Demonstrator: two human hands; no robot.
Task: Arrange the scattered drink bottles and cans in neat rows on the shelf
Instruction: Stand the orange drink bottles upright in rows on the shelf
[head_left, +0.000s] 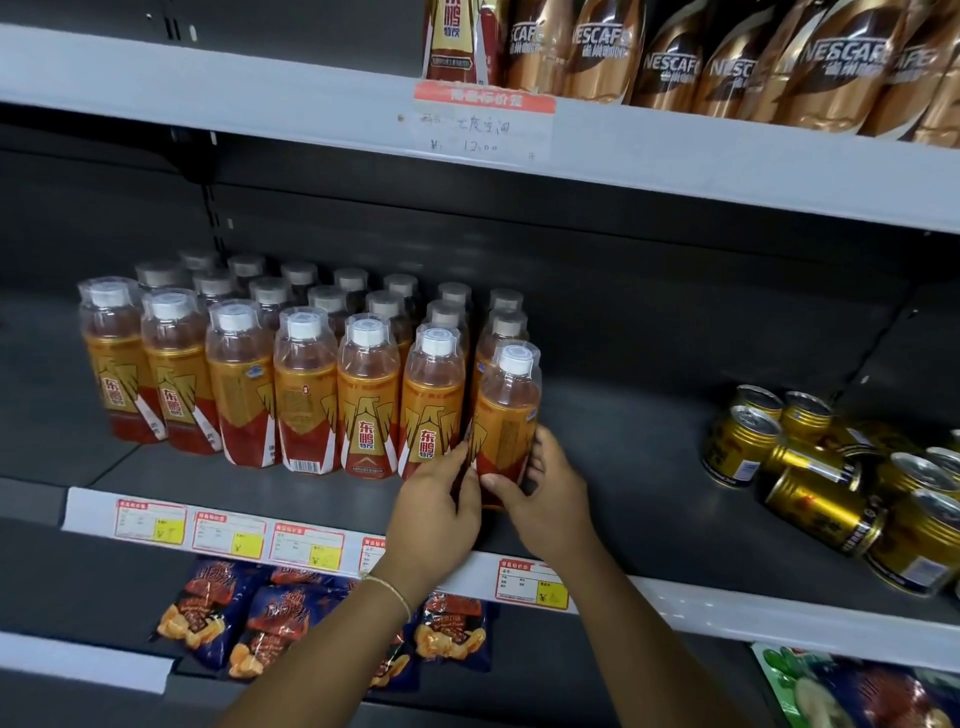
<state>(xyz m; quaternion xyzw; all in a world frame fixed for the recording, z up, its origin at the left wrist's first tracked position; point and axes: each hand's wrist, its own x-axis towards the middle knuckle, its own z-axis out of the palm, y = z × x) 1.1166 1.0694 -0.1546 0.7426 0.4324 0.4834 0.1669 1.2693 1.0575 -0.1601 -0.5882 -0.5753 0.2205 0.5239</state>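
- Head view: the person is working at the middle shelf (649, 467), where orange-labelled bottles are standing in tidy rows on the left.
- The left hand (436, 501) and the right hand (545, 483) are both closing around the base of the end bottle (506, 415), which is standing upright at the right end of the front row, just beside the neighbouring bottle (431, 400).
- The left hand's fingers are curling against the bottle's lower left side; the right hand's thumb and fingers are wrapping its lower right side.
- The step in hand appears to be seating this bottle into line with the front row; its label is facing partly sideways, unlike some of its neighbours.
- Well apart to the right, gold cans (831, 467) are lying in a jumble on the same shelf, some upright, some tipped over.
- The next move is likely calling for letting go of the bottle once it is square, then reaching right to stand the cans up in rows.
- Care is needed, since tipped cans may roll toward the shelf edge.
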